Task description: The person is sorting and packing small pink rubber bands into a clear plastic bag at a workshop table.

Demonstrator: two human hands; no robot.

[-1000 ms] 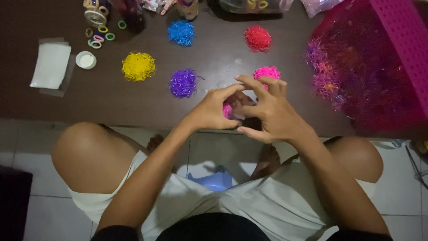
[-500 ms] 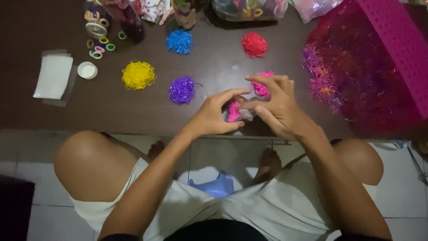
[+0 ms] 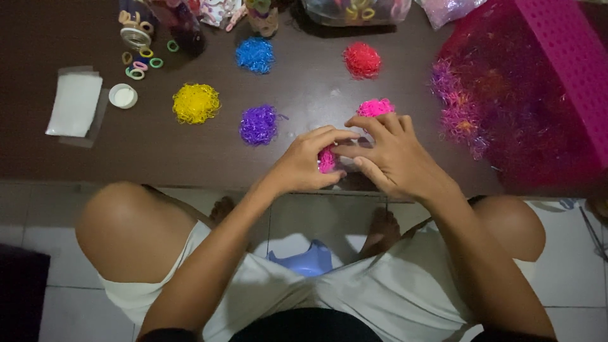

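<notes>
Left hand (image 3: 303, 163) and right hand (image 3: 391, 158) meet at the table (image 3: 190, 152) edge, both pinched around a pink band clump (image 3: 327, 159); purple pile (image 3: 258, 124) sits nearby.

Dim, soft overhead light; corners darken, perhaps vignetting.

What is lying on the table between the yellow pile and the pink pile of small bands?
In the head view, the purple pile lies between the yellow pile and the pink pile.
</notes>
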